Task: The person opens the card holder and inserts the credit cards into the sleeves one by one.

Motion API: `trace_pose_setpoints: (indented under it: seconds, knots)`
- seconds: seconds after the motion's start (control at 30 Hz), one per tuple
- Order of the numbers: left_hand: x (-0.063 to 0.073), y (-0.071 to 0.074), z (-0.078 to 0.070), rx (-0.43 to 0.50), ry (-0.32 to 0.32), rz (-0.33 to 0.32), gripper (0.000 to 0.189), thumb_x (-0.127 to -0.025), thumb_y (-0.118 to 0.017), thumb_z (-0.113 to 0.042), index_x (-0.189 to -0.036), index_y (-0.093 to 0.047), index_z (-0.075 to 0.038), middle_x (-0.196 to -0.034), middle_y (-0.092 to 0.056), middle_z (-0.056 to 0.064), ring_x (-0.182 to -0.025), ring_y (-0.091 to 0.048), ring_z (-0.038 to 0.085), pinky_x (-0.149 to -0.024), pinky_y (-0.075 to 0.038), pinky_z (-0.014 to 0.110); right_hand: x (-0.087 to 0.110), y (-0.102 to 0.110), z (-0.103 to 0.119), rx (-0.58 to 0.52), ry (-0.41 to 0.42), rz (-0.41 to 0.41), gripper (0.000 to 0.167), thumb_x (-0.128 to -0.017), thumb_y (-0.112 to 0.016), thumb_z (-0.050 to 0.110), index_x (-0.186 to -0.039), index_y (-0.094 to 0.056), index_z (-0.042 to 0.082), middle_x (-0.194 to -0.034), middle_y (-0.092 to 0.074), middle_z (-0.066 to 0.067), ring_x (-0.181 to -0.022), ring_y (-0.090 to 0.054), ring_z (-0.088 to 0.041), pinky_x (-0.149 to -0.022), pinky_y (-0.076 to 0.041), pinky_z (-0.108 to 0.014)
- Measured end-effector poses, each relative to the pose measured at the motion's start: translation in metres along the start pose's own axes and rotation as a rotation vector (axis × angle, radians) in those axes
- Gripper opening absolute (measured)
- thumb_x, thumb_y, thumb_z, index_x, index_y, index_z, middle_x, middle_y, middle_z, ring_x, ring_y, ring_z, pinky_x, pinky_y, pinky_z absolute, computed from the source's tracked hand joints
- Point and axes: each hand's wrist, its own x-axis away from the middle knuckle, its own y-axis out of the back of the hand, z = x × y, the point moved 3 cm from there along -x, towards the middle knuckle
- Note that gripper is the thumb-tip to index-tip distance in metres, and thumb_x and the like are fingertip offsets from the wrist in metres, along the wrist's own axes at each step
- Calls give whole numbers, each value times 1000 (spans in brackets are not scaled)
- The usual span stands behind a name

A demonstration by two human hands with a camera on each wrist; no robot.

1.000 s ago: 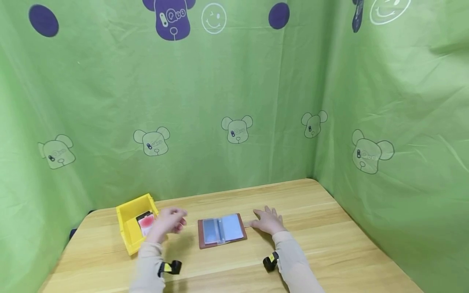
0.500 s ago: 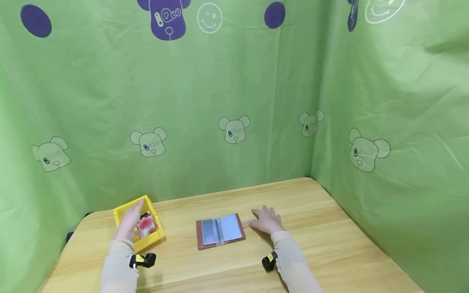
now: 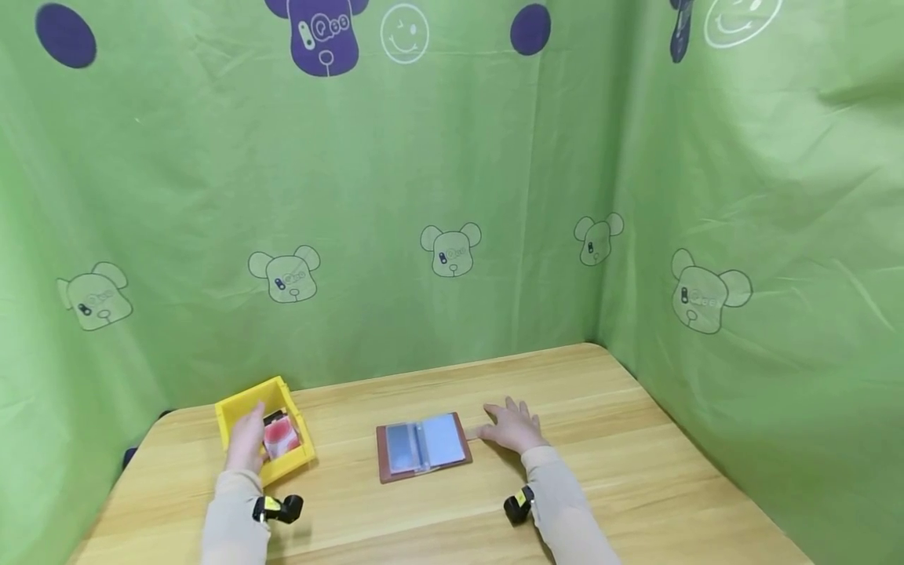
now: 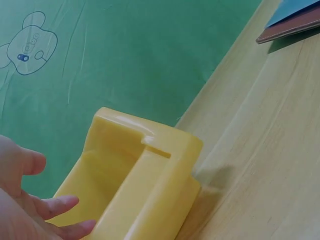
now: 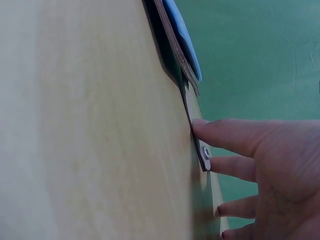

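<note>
My left hand (image 3: 245, 442) reaches over the left side of the yellow plastic bin (image 3: 307, 449). Its fingers (image 4: 62, 205) are spread and hold nothing that shows in the left wrist view. Inside the bin, right beside the hand, lie a red-and-white card (image 3: 280, 436) and something black behind it. A brown card holder (image 3: 383, 455) lies open on the table, its clear sleeves (image 3: 443, 439) showing pale blue. My right hand (image 3: 514, 428) rests to the right of it, with fingertips touching the holder's snap strap (image 5: 190, 107).
The wooden table (image 3: 410, 526) ends at a green curtain (image 3: 374, 337) behind and on the right. The bin stands near the table's far left edge. A small black camera is strapped to each wrist.
My left hand has moved left from the bin's right side and gone down into the bin. My right hand stays by the card holder's strap.
</note>
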Motion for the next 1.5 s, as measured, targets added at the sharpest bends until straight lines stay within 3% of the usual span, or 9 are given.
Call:
trace_pose_setpoints:
  seconds: [0.87,1.1,1.37,1.43,1.5]
  knots:
    - [1,-4,4,-12,-45,-112,71,-103,-25,-46,-152,-14,5,-160,-8,28,-145,-15,44,-115,-25,64,0,-2,-1,6,2,-3,64,-85,-65,42,-140,-52,12,-155,-26,-31,-142,-14,-58,-112,-11,-75]
    - [0,-2,7,-16,-55,-122,71,-103,-24,-44,-152,-12,6,-160,-8,28,-146,-15,45,-116,-25,63,0,-1,1,10,4,-4,64,-85,-66,41,-140,-53,12,-155,-26,-30,-142,-15,-58,-112,-11,-75]
    - [-1,-3,6,-20,-146,-190,68,-104,-29,-39,-148,-22,11,-155,-20,32,-144,-20,45,-121,-19,57,-2,-2,-1,12,4,-10,64,-85,-66,42,-140,-53,12,-155,-27,-31,-142,-15,-58,-112,-11,-75]
    - [-2,-3,5,-15,-166,-208,65,-104,-30,-36,-147,-25,12,-154,-24,33,-142,-24,43,-119,-24,53,-2,-2,-1,10,2,-10,64,-85,-66,42,-140,-53,12,-155,-26,-31,-142,-14,-57,-112,-11,-75]
    - [-3,-4,4,-16,-171,-227,62,-104,-31,-33,-146,-28,12,-152,-28,32,-134,-33,39,-110,-37,44,-1,-2,-1,11,2,-9,64,-85,-66,42,-140,-53,12,-155,-26,-30,-142,-14,-57,-112,-11,-75]
